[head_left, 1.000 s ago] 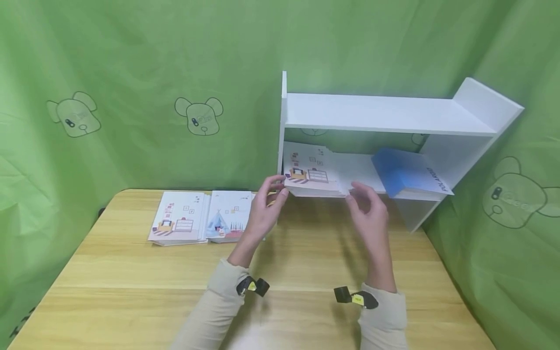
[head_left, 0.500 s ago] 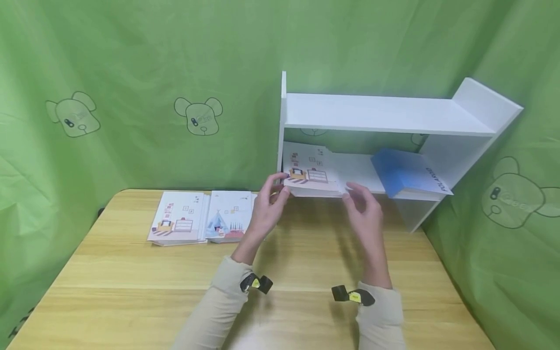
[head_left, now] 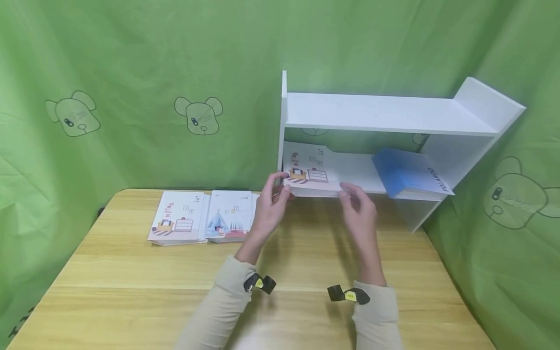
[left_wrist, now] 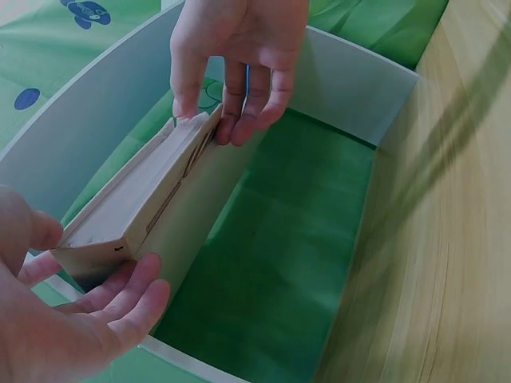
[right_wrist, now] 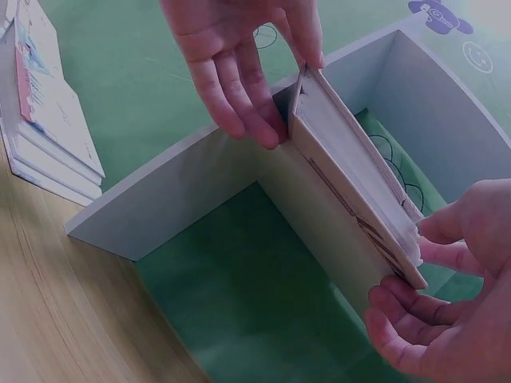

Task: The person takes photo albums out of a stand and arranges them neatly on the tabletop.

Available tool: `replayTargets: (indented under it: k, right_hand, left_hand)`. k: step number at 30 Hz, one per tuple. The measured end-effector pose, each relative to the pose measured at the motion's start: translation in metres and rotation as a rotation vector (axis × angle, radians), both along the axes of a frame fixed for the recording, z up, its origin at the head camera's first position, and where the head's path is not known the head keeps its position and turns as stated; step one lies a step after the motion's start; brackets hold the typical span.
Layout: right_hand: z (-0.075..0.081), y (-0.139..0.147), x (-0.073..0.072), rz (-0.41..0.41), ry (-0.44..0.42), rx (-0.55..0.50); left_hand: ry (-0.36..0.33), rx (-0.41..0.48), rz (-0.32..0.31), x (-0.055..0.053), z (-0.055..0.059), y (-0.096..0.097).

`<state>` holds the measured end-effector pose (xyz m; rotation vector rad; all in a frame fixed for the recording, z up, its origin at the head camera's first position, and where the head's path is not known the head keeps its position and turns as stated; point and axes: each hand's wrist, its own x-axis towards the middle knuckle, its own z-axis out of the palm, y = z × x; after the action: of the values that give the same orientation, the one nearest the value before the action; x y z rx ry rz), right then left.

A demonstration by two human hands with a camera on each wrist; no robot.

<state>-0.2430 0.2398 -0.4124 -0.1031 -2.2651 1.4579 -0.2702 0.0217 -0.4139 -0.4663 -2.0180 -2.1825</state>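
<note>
A white book with a drawn room on its cover lies on the lower board of the white shelf, against its left side panel. Its thick page edge shows in the left wrist view. My left hand pinches the book's near left corner, thumb at the page edge and fingers along the cover side. At the opposite end, my right hand pinches the near right corner between thumb and fingers. A blue-and-white book marked POLAROID lies farther right on the same board.
Two stacks of books stand on the wooden table left of the shelf: one with a room cover, one with a tent cover. A green curtain hangs close behind. The upper shelf board runs above the held book.
My right hand has moved left, in against the book's right edge, covering the stepped edge seen there before. My left hand has shifted slightly right and up at its corner.
</note>
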Motion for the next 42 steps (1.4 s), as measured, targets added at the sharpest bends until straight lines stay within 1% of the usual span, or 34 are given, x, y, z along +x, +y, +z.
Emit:
replayTargets:
  k: [8,14,17,24,28,35,40,42]
  right_hand:
    - [0.002,-0.004,0.001,-0.007,-0.002,0.008]
    - [0.005,-0.003,0.006,0.017,-0.023,0.042]
    - [0.006,-0.002,0.008,0.024,-0.021,0.058]
    - [0.010,0.001,0.012,0.047,-0.037,0.068]
    - [0.010,0.004,0.013,0.069,-0.040,0.069]
    - [0.010,0.005,0.014,0.084,-0.035,0.059]
    - [0.011,0.003,0.015,0.064,-0.085,0.031]
    - [0.013,0.003,0.015,0.057,-0.102,-0.004]
  left_hand:
    - [-0.003,0.015,0.012,0.002,-0.001,-0.001]
    - [-0.013,0.038,-0.005,0.004,-0.002,-0.003]
    - [-0.012,0.032,-0.004,0.004,-0.002,-0.003]
    - [-0.003,0.025,-0.009,0.009,-0.005,-0.003]
    - [0.004,0.027,-0.017,0.011,-0.006,-0.003]
    - [0.017,0.041,-0.022,0.014,-0.008,-0.005]
    - [0.013,0.024,-0.018,0.014,-0.006,-0.004]
    - [0.010,0.011,-0.008,0.013,-0.003,-0.004]
